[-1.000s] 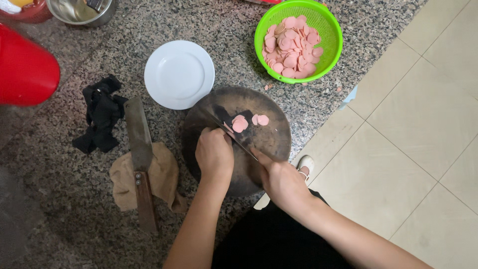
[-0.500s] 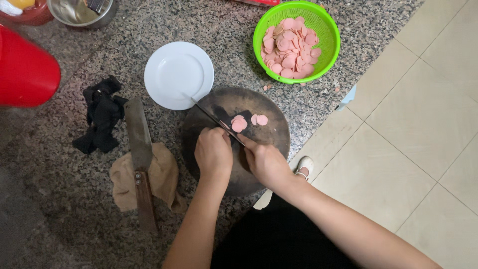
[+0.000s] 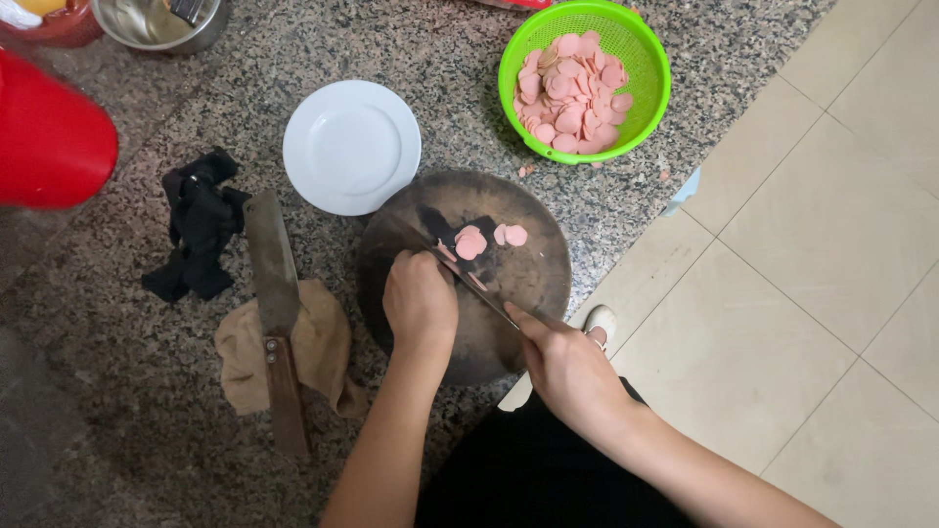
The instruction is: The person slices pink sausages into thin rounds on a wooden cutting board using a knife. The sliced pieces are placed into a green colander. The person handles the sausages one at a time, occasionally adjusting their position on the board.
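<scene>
Mostly done, I judge: green basket (image 3: pixel 653 59) at 1 o'clock heaped with sausage slices (image 3: pixel 572 93). Few slices (image 3: pixel 469 242) on chopping board (image 3: pixel 528 284). Left hand (image 3: pixel 419 301) curled over sausage stub, hidden; right hand (image 3: pixel 565 367) grips knife (image 3: pixel 460 269).

Left hand (image 3: pixel 420 298) fisted, knuckles up; right hand (image 3: pixel 565 367) clenched, both forearms extended.
</scene>
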